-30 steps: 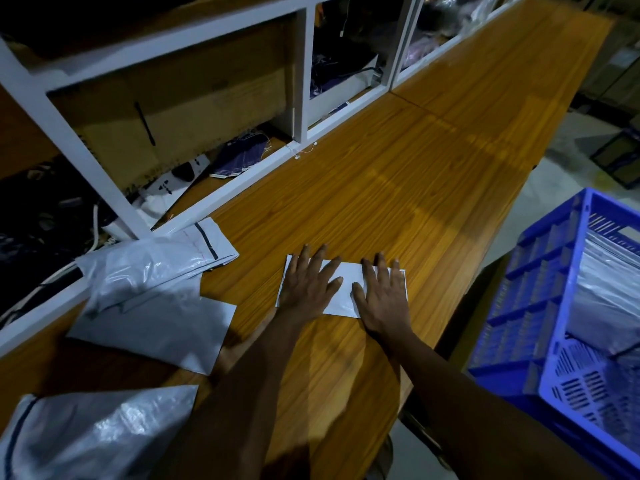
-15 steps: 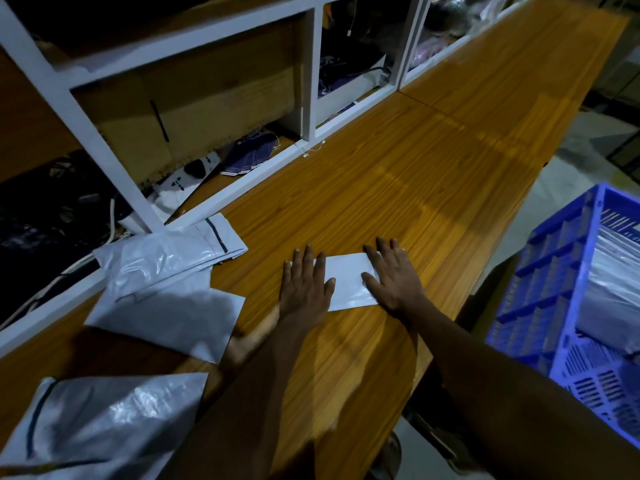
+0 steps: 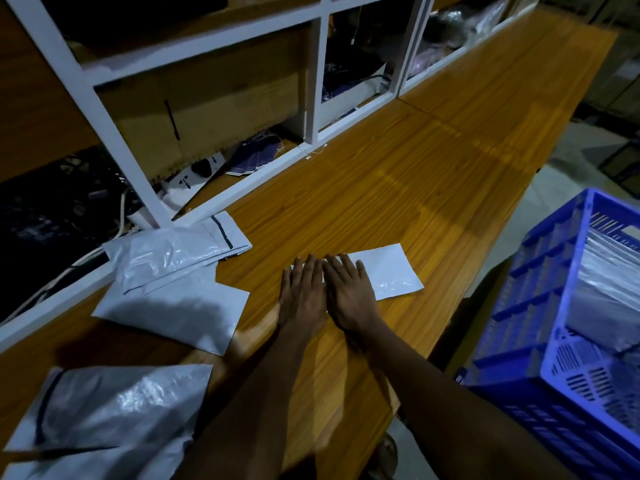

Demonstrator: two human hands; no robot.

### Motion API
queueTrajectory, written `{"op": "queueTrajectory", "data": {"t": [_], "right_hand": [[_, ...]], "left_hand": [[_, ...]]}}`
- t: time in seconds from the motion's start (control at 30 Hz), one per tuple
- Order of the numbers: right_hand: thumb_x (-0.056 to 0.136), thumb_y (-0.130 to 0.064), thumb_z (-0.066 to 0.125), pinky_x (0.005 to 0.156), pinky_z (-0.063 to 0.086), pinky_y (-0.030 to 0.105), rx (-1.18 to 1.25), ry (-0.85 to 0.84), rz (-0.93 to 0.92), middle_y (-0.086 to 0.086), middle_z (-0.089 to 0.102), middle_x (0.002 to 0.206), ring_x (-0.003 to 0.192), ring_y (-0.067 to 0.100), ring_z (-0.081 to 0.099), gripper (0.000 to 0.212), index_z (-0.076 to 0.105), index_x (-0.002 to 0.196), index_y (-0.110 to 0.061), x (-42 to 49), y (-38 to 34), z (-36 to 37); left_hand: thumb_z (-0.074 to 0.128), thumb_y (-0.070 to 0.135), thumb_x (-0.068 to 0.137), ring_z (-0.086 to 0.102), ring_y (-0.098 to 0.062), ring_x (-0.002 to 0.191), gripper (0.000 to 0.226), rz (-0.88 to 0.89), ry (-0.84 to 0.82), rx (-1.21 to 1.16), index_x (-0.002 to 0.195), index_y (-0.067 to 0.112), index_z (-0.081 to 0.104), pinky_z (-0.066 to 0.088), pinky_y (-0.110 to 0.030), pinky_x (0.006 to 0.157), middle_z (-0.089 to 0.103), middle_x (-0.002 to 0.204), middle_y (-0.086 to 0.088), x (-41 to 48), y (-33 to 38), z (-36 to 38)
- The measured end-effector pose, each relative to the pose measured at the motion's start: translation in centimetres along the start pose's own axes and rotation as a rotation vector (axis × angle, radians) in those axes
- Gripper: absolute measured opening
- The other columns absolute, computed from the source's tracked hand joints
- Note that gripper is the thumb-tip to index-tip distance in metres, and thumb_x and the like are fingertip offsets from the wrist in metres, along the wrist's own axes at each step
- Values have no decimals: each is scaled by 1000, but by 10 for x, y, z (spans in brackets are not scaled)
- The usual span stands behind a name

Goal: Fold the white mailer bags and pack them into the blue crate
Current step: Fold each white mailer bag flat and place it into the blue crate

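Head view. Centre of the frame: both hands lie flat, palms down and fingers extended, on the left end of a folded white mailer bag resting on the wooden surface. The left hand and the right hand are side by side, touching or nearly so; neither grasps anything, both are released and pressing. Half a second ago the hands were spread apart, one at each end of the bag; they have since drawn together toward its left end, leaving the right portion uncovered. This is judged to be a smoothing or creasing stroke along the fold, so the folding step for this bag appears close to finished, while its transfer has not begun.

Left of the frame: unfolded mailer bags wait on the surface: a glossy bag with a dark seal strip, a flat bag beneath it, and another bag at lower left. These indicate that most of the task remains.

Right edge of the frame: the blue crate stands off the surface, well apart from the hands, and already holds pale bags.

Upper left: a white shelf frame with clutter behind it.
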State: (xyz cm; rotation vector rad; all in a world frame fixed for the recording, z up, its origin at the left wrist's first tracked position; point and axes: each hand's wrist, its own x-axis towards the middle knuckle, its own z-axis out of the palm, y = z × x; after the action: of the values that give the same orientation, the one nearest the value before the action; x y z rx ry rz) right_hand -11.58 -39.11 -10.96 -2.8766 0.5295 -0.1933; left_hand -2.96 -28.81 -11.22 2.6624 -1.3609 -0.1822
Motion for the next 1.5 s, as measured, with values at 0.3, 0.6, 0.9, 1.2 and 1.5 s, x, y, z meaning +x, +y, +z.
{"op": "queueTrajectory", "data": {"t": [0.3,0.6,0.9,1.2,1.5], "right_hand": [[107,-42,22,117,26,53,-51,-92,121,18,32,158,149,36,23,59,31,154,-8,4,27,0],[97,-60,7,123,16,47,-26,-86,187,12,20,164,152,29,15,79,24,157,-10,5,51,-10],[98,-58,17,121,16,46,15,-44,246,7,23,164,152,26,15,72,28,156,-16,8,57,-14],[99,-57,20,106,35,54,15,-16,356,12,41,149,138,35,33,64,41,145,-18,16,83,-15],[96,-62,23,117,24,54,129,22,408,16,36,153,145,34,25,75,37,148,-10,6,89,-19]], "left_hand": [[20,43,107,-6,-29,154,62,-39,0,-5,160,18,-1,2,-47,123,-4,168,-6,4,-3,6],[20,44,107,-10,-27,153,63,-36,1,11,160,20,-4,0,-48,123,-10,167,-5,4,-3,5],[23,42,107,-10,-27,153,63,-35,0,2,160,21,-2,0,-48,123,-9,167,-5,5,-3,5],[24,43,107,-11,-27,153,64,-27,0,8,160,21,-4,-4,-47,122,-9,167,-6,6,-3,6],[20,46,107,-11,-30,153,64,69,-30,77,159,20,-5,1,-53,123,-13,166,-8,17,-12,6]]}}
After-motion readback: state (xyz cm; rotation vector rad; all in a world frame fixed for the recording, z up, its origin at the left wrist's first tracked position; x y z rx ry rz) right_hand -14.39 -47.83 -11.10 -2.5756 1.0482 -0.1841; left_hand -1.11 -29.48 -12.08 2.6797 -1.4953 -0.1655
